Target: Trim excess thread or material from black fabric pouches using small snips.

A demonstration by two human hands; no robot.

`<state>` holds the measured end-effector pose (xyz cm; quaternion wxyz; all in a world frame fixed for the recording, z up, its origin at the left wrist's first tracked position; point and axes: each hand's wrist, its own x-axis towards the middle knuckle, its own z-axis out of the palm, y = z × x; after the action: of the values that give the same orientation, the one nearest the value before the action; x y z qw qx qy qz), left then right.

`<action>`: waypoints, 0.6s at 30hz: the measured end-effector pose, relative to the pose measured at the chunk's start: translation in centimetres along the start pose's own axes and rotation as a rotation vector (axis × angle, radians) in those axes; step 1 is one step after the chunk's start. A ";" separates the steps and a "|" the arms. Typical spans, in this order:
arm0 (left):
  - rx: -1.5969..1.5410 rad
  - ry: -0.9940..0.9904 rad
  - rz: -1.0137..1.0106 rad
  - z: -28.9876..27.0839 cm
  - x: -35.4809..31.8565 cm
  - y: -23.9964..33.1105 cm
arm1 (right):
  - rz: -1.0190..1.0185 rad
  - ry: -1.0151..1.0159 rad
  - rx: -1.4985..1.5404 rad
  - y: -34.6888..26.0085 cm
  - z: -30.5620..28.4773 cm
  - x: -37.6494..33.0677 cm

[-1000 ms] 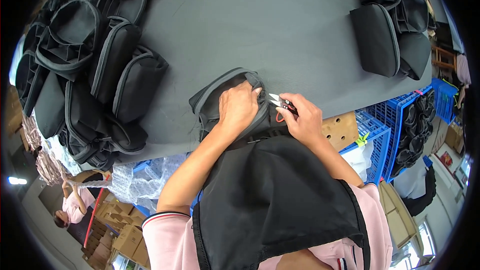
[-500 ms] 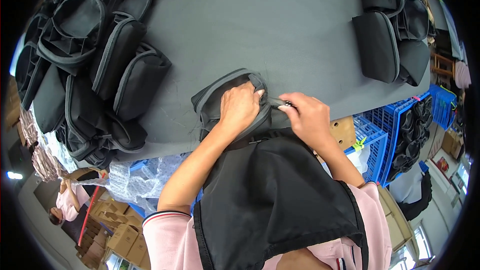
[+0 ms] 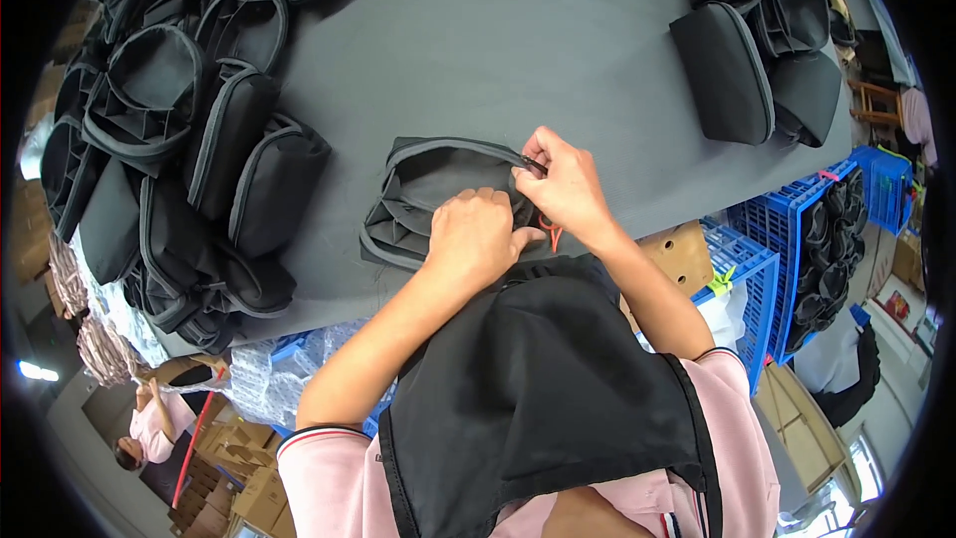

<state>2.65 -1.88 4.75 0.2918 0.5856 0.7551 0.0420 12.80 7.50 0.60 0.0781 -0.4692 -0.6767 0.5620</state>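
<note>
A black fabric pouch (image 3: 398, 154) lies on the grey table in front of me, its top gaping and its grey zipper edge running round the rim. Dividers show inside it. My left hand (image 3: 475, 234) has its fingers curled over the pouch's near right side, thumb stretched to the right. At the right end of the rim, my right hand (image 3: 563, 184) pinches a small black piece (image 3: 535, 166) that looks like a zipper slider. A thin orange-red looped thing (image 3: 551, 231) shows between the hands beside my left thumb; its kind is unclear.
Black pouches (image 3: 284, 184) are piled at the left, and several more (image 3: 725, 75) stand at the right of the grey table (image 3: 478, 50). Blue crates (image 3: 782, 229) sit beyond its right edge. Bubble wrap (image 3: 264, 379) and cardboard boxes (image 3: 261, 498) are lower left, near another person (image 3: 159, 423).
My right hand has moved up and left to the pouch's rim. My left hand has come out of the pouch's mouth to its near side. The pouch has turned and opens wider; the orange-red thing now shows.
</note>
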 end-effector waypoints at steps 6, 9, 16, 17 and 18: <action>-0.030 -0.042 -0.004 1.5 2.2 -0.1 | -0.127 0.019 -0.268 -0.8 -0.9 0.6; -0.153 -0.108 0.062 0.5 2.9 -1.1 | -0.052 0.005 0.163 1.6 -2.4 -0.1; -0.369 -0.280 -0.088 -1.6 2.8 -1.3 | -0.333 0.076 0.125 1.8 -1.8 -1.9; -0.365 -0.281 -0.086 -1.7 2.7 -1.4 | -0.333 0.080 0.128 1.7 -2.0 -1.8; -0.394 -0.286 -0.080 -1.8 2.5 -1.6 | -0.308 0.043 0.127 1.5 -2.0 -1.5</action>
<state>0.04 0.40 4.66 0.5057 0.4871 0.7059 0.0932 15.77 7.68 0.71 0.2074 -0.3661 -0.7019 0.5747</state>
